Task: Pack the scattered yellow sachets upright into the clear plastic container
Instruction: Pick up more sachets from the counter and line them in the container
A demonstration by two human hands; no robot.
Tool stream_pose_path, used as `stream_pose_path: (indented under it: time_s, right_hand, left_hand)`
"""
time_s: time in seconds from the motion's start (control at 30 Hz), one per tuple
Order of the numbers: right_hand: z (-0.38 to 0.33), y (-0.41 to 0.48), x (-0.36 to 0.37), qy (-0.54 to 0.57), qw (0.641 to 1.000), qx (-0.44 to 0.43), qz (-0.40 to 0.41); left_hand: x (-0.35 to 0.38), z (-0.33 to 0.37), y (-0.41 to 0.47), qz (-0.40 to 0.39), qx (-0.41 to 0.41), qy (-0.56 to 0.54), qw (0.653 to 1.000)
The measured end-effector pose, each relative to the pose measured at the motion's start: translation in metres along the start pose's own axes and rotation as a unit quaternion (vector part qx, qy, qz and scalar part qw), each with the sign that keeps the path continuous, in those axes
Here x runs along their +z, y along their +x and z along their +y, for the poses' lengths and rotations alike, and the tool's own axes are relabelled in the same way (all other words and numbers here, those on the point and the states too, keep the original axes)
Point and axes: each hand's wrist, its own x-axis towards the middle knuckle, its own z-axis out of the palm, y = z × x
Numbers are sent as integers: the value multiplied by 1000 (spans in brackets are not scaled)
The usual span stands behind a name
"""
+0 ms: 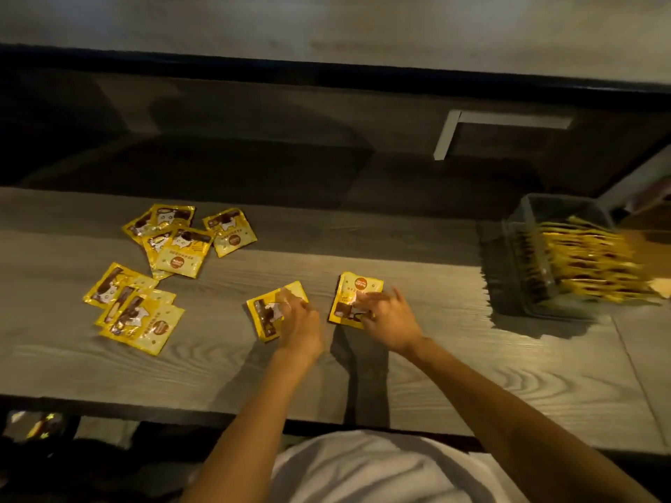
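Note:
Two yellow sachets lie flat on the wooden table in front of me. My left hand (298, 319) has its fingertips curled onto the left sachet (267, 315) and pinches it. My right hand (386, 317) rests spread fingers on the right sachet (354, 290). At the far right stands the clear plastic container (528, 263), holding several sachets (595, 263) on edge in a row. More loose sachets lie to my left: an overlapping cluster (183, 241) farther back and another pile (136, 308) nearer me.
The grey wood-grain table (454, 357) ends at a front edge close to my body. Behind it runs a darker lower surface with a pale L-shaped strip (450, 136). Something small glints below the table at the bottom left (40, 426).

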Motion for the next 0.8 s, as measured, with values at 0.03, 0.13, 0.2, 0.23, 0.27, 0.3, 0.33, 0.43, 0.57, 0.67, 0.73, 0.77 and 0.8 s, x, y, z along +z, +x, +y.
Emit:
stream_pose_path:
  time_s: [0.03, 0.13, 0.2, 0.23, 0.27, 0.3, 0.33, 0.43, 0.57, 0.67, 0.73, 0.77, 0.8]
  right_hand:
    - [4, -2, -2, -1, 1000, 15, 14]
    - [13, -7, -9, -36, 998, 40, 31]
    - [18, -7, -13, -60, 997, 26, 41]
    - [20, -7, -13, -59, 997, 19, 46]
    - [21, -6, -12, -56, 997, 13, 48]
    - [22, -5, -12, -48, 998, 16, 44]
    - [22, -4, -12, -38, 998, 26, 36]
    - [24, -1, -17, -41, 998, 43, 3]
    - [25, 0, -24, -72, 995, 57, -34]
    - [32, -3, -27, -63, 995, 71, -35]
    - [42, -5, -31, -26, 996, 81, -39]
    - [46, -7, -34, -6, 995, 86, -42]
    - [51, -9, -38, 2, 995, 86, -45]
  left_hand:
    - [1, 1, 3, -1, 7, 23, 1000]
    - [-4, 9, 4, 22, 23, 68, 997]
    - [-8, 16, 4, 36, 24, 49, 998]
    - [-9, 19, 5, 41, 23, 26, 999]
    - [-9, 21, 7, 44, 28, 5, 999]
    - [-8, 22, 7, 47, 34, -19, 998]
    - [-7, 23, 8, 49, 42, -39, 997]
    - [-4, 21, 12, 58, 60, -62, 995]
    - [-2, 23, 15, 50, 65, -78, 994]
    - [-1, 30, 11, 72, 36, -101, 992]
    - [-1, 36, 9, 76, 21, -129, 989]
    - [-3, 41, 7, 74, 15, -143, 987]
    - [-6, 46, 6, 72, 9, -155, 985]
